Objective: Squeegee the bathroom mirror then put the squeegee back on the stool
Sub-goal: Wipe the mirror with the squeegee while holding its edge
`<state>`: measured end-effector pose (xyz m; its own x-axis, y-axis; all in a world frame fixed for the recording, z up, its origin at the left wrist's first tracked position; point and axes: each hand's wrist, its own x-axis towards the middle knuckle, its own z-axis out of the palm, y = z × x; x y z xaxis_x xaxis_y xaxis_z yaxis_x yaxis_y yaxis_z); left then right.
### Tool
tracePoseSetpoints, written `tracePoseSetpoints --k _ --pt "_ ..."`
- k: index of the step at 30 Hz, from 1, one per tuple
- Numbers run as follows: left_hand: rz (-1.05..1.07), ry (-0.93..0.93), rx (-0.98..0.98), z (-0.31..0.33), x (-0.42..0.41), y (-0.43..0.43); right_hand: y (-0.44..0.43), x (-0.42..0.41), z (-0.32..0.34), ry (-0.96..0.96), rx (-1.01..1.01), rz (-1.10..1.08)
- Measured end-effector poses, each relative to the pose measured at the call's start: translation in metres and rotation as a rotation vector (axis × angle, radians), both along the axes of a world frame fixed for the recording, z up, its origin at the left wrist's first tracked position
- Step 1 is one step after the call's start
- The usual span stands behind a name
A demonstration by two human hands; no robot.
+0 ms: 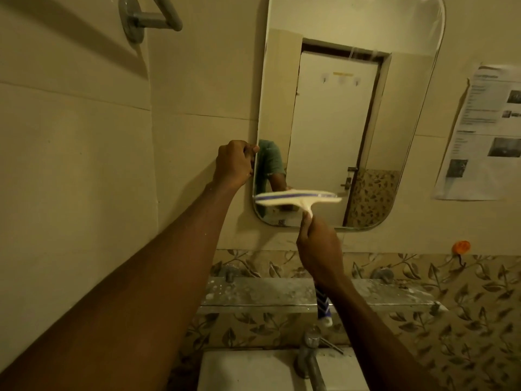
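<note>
Right hand (318, 249) closed round the handle of the squeegee (298, 198), arm reaching up and forward, wrist slightly bent. The blade sits roughly level across the lower left part of the mirror (338, 108). It is blurred, showing a blue stripe on white, with no brand legible. Left hand (234, 165) is at about the same height, arm stretched out long, fingers curled on the mirror's left edge. A printed sheet (485, 131) is stuck to the wall right of the mirror, its text and photos too soft to read. A short strip of glass lies below the blade before the rounded bottom edge; much glass is above and to the right. Beneath my forearms are a speckled shelf (253, 294), a blue-and-white tube (322, 306) under my right wrist, the tap (310, 354) and the basin (253, 371). An orange hook (461, 246) is on the wall, lower right.
</note>
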<state>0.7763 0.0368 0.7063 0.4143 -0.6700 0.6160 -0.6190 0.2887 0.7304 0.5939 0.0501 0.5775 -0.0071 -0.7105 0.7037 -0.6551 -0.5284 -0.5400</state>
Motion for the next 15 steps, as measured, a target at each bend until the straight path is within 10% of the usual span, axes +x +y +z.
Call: tracePoseSetpoints --k 15 --pt "0.019 -0.002 0.016 0.002 -0.002 0.003 0.005 -0.014 -0.068 0.095 0.122 -0.033"
